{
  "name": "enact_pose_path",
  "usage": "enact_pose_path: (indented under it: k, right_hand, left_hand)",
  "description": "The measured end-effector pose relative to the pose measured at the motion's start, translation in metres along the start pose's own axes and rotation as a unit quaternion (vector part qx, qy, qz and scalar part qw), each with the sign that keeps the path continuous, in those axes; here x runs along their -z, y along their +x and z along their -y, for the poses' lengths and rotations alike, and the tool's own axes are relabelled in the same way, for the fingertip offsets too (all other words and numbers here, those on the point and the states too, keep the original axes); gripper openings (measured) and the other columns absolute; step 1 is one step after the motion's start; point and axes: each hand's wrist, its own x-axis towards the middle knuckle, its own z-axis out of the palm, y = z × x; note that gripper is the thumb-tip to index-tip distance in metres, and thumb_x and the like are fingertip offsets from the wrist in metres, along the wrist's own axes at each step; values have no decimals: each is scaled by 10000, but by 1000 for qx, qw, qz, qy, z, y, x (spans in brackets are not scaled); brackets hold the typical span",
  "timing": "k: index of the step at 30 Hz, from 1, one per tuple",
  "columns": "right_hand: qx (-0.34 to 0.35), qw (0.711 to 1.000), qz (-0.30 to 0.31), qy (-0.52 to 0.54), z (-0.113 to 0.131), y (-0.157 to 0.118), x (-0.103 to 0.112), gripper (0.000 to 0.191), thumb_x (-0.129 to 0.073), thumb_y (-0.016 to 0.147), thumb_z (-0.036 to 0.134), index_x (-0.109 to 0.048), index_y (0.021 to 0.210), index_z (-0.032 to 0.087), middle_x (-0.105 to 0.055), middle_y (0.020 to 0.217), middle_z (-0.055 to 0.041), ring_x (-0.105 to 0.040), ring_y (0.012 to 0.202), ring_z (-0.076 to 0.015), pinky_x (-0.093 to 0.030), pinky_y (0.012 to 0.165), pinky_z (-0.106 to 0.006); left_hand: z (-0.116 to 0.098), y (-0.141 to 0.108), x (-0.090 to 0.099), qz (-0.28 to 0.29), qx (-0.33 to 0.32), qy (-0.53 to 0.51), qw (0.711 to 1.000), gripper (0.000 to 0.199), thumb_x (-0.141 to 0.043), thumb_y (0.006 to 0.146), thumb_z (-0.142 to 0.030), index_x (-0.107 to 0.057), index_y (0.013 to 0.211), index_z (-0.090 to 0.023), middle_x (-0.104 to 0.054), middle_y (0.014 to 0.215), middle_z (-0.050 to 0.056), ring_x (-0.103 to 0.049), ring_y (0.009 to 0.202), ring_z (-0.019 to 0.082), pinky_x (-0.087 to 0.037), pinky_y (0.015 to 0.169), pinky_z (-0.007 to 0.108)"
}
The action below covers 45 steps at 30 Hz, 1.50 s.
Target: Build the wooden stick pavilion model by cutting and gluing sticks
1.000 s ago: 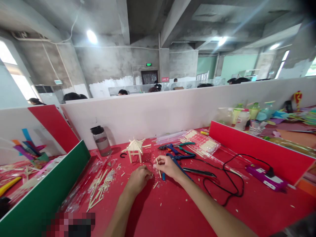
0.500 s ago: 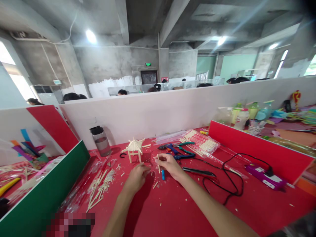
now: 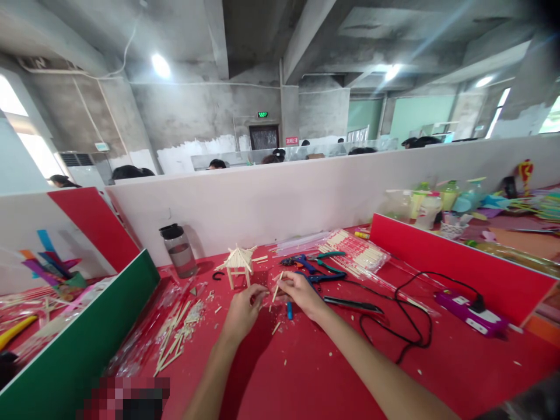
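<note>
My right hand (image 3: 300,293) pinches a thin wooden stick (image 3: 275,293) between thumb and fingers, tilted with its lower end toward the left. Just left of it, my left hand (image 3: 245,308) has its fingers curled with the tips close together; whatever is between them is too small to make out. Behind my left hand stands a little pavilion model (image 3: 238,263) of wooden sticks, with a pointed roof on legs. A small blue object (image 3: 289,311) lies beside my right hand, and a short stick piece (image 3: 276,328) rests in front of the hands.
Blue-and-green-handled pliers (image 3: 326,269), a black pen-like tool (image 3: 353,304) and a purple power strip (image 3: 470,312) lie to the right. Bagged sticks (image 3: 356,251) lie behind. Loose sticks (image 3: 172,344), a bottle (image 3: 178,251) and a green divider (image 3: 87,326) are on the left.
The stick in my right hand has gone from nearly upright to a slant, its lower end swinging left. My left hand has risen slightly and its fingers have drawn together.
</note>
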Motion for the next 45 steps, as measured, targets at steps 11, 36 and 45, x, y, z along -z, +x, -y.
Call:
enact_pose_path:
  k: [11, 36, 45]
  right_hand:
    - [8, 999, 2, 42, 0, 1, -2, 381, -856, 588, 410, -622, 789, 187, -664, 735, 14, -684, 779, -192, -543, 842, -365]
    - [51, 998, -12, -19, 4, 1, -4, 346, -841, 593, 378, -618, 770, 181, -653, 737, 6, -634, 727, -167, -513, 765, -314]
    - [60, 998, -34, -11, 1, 1, -7, 333, -834, 594, 358, -618, 771, 176, -648, 718, 4, -607, 672, -156, -474, 684, -279]
  left_hand:
    - [-3, 1, -3, -20, 18, -58, 998, 185, -554, 870, -339, -649, 860, -180, -707, 799, 26, -634, 737, 162, -453, 696, 255]
    - [4, 2, -10, 3, 43, -148, 988, 216, -603, 827, -358, -640, 838, -145, -646, 707, 10, -576, 647, 136, -440, 622, 236]
    - [-4, 0, -8, 26, 9, -156, 987, 152, -596, 832, -248, -637, 951, -162, -712, 891, 70, -657, 822, 179, -501, 770, 289]
